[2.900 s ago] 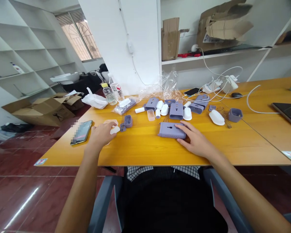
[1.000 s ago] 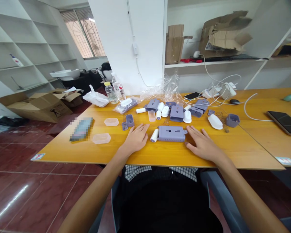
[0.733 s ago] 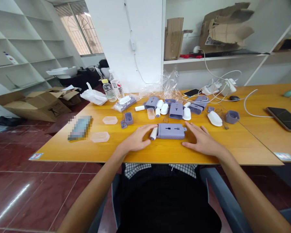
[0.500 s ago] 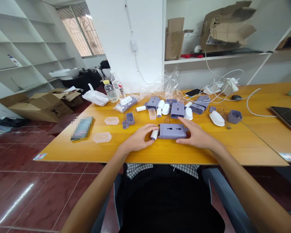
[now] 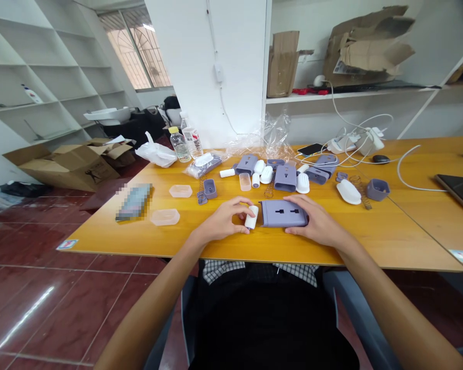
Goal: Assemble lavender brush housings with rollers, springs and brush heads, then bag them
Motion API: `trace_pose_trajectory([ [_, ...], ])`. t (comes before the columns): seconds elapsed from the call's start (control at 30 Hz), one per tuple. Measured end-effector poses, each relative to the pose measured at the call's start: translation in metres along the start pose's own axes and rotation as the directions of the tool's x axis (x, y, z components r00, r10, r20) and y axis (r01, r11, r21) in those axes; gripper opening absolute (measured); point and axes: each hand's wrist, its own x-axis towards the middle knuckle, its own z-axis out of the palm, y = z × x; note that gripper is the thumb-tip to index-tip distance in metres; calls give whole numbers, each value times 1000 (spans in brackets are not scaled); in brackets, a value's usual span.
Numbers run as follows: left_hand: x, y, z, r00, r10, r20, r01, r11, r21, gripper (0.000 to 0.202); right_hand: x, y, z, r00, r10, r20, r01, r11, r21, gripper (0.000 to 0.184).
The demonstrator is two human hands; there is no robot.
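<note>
Lavender plug-adapter housing [image 5: 283, 213] lies on the desk [image 5: 370, 241] under my open right hand [image 5: 318, 216], while my left hand [image 5: 226, 220] closes its fingers on a white cylinder [image 5: 251, 217] (springs [image 5: 269, 191], shells [image 5: 285, 178] and white caps [image 5: 303, 183] remain loose beyond).

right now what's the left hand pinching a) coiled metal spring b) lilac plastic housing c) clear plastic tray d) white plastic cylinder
d, the left hand has its fingers around the white plastic cylinder, while the lilac plastic housing lies under the right hand.
</note>
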Motion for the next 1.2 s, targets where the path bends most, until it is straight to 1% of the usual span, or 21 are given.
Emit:
trace_pose_trajectory([
  [0.1,1,3,1,999,38,-27,-38,999,28,27,1,-2,-1,1000,-3,11,3,1000,-7,76],
  [0.33,2,5,3,1000,22,-15,-22,1000,11,19,0,-4,-3,999,-22,30,22,1000,-19,77],
  [0.47,1,6,3,999,5,-34,-5,1000,-4,20,0,-4,-2,999,-24,29,24,1000,-8,75],
  [0.6,1,4,4,999,18,-49,-18,1000,0,20,0,-3,-2,999,-24,26,25,1000,-10,74],
  [0.7,1,3,4,999,30,-43,-31,1000,-7,18,0,-4,-3,999,-29,35,30,999,-14,74],
  [0.87,2,5,4,1000,8,-26,-9,999,-35,15,-1,-5,-2,999,-31,41,32,999,-26,74],
  [1.03,1,5,4,999,26,-35,-27,999,-34,14,-1,-4,-2,999,-33,39,34,999,-17,74],
  [1.2,1,-1,6,997,57,-49,-61,996,-69,16,-1,-4,-2,998,-55,22,55,998,-12,77],
])
